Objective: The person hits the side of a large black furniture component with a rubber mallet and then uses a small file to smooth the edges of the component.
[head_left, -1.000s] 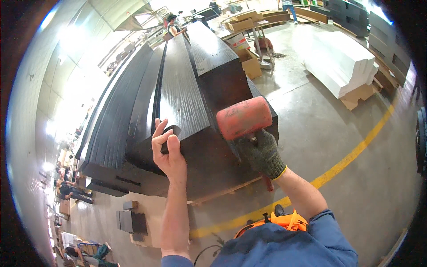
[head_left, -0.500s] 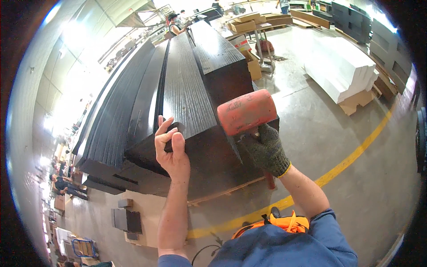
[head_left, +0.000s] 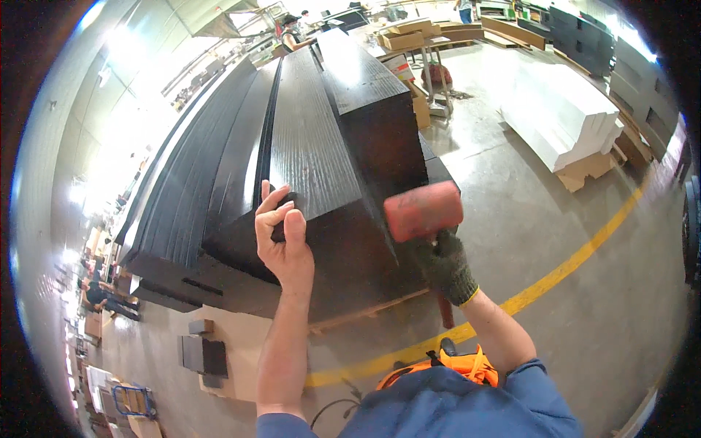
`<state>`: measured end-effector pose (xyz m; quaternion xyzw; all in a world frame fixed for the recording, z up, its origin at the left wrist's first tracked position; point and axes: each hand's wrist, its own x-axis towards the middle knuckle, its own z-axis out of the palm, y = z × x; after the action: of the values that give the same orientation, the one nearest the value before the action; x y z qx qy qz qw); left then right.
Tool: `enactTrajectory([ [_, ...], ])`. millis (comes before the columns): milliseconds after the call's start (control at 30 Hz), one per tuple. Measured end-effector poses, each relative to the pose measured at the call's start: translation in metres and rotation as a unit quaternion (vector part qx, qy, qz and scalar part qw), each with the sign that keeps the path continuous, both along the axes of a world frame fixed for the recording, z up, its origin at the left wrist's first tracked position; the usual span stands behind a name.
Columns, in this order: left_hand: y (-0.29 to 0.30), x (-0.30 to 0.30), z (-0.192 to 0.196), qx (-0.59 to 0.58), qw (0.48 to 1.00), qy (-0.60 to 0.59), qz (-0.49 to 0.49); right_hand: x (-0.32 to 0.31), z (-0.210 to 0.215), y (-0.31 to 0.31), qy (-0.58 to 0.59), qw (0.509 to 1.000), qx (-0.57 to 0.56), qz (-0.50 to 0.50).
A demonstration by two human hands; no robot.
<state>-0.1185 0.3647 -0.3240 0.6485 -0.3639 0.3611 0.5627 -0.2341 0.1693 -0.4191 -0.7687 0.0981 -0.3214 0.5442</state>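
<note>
One red mallet (head_left: 425,212), bare fingers (head_left: 272,217) in range of a glancing blow

Both hands are at the near end of a stack of black wood-grained boards (head_left: 310,153). The right hand (head_left: 447,270), in a dark knit glove (head_left: 458,283), is wrapped around the mallet's handle (head_left: 446,314); the head appears in front of the dark board ends at right, and I cannot tell whether it touches them. The left hand (head_left: 290,255), ungloved, has its fingers curled around what looks like a small dark piece (head_left: 290,197), near the boards' front edge; how firmly it is held cannot be told.

Knuckles look the likeliest casualty: an off-line swing toward the left could catch them, with no glove there to soften it. A tilted mallet face could also bruise the grained surface or chip a board's edge. Should the curled fingers loosen, the small piece might slip into the narrow gap between stacks. A hard sideways knock could nudge the boards out of line.
</note>
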Motion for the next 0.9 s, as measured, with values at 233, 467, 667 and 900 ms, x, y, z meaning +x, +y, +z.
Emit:
enactTrajectory([
  [233,0.002,0.005,-0.001,-0.014,0.999,-0.037,0.010,-0.019,-0.053,0.011,0.108,0.981,0.147,0.065],
  [467,-0.002,0.007,-0.003,-0.019,0.999,-0.036,-0.006,-0.015,-0.070,0.022,0.003,0.989,0.144,0.044],
  [667,0.002,0.007,-0.002,-0.009,0.999,-0.034,0.002,-0.017,-0.058,0.011,0.109,0.978,0.166,0.062],
  [900,-0.005,0.003,-0.002,0.008,1.000,-0.017,0.022,-0.026,-0.062,0.006,0.099,0.971,0.209,0.062],
])
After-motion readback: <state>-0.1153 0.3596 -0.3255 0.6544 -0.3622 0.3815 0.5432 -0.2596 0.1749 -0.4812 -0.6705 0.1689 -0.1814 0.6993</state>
